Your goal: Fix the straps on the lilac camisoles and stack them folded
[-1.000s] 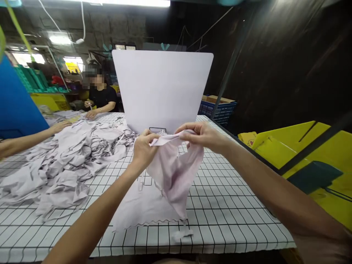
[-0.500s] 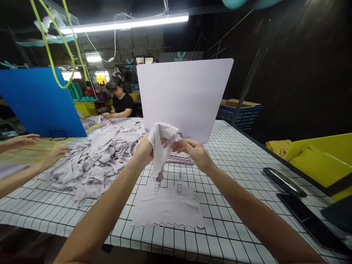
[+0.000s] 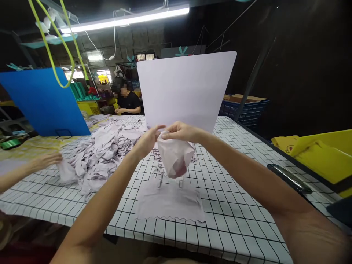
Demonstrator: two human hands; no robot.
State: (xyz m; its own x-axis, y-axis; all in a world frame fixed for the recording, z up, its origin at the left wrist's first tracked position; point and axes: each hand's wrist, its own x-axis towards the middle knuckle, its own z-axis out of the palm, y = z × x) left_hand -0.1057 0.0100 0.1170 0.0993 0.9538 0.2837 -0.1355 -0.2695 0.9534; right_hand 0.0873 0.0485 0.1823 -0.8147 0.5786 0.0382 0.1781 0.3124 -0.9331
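Observation:
A pale lilac cloth garment [image 3: 176, 154] hangs bunched above the table, its lower part open like a pouch with a pinker inside. My right hand [image 3: 183, 132] pinches its top edge between thumb and fingers. At the cloth's upper left edge is my left hand [image 3: 147, 142], its index finger and thumb apart. Below, a similar lilac piece [image 3: 170, 203] lies flat, wavy edge towards me, with two small pale slotted tabs [image 3: 180, 183] at its far side. A stack of wavy-edged pieces [image 3: 157, 154] is partly hidden behind the held cloth.
A loose heap of lilac cloth [image 3: 110, 146] lies left; a co-worker's hand [image 3: 51, 158] grips a piece beside it. A white board [image 3: 187, 91] stands ahead, a blue board [image 3: 41, 101] left. A shiny dark oblong object [image 3: 288, 178] lies right, near a yellow bin [image 3: 324, 154].
My view has swung left. The held cloth has been turned about and now hangs lower, under my right hand. The co-worker's hand has taken a piece at the heap.

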